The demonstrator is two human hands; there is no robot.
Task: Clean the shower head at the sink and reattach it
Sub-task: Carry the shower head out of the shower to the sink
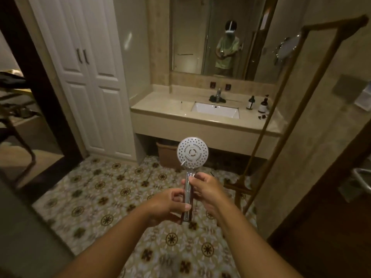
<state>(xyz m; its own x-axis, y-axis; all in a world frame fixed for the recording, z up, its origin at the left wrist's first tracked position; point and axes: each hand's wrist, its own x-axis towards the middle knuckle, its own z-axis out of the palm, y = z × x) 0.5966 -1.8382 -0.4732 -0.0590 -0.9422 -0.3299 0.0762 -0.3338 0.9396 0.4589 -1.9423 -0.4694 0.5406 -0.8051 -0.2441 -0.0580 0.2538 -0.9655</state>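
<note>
Shower head (192,152) is upright in front of the person, spray face toward the camera, well short of the sink (215,110). Left hand (168,205) wraps the lower handle with the thumb across the front. Right hand (206,189) grips the handle higher up, just under the round face. Fingers cover the mid handle; the bottom end pokes out below the left hand, detail unclear. A small white bit at the face's lower left edge is too small to identify.

The sink sits in a beige countertop (160,109) straight ahead. Faucet (217,96) is dark and blurry. Two dark bottles (250,102) stand at counter right, labels unreadable. Mirror (190,37) above shows a dim reflection. A brown basket (167,157) under the counter is partly hidden by the shower head. A gold-framed panel (281,109) crosses the counter's right end. White cabinet doors (90,77) are at left.
</note>
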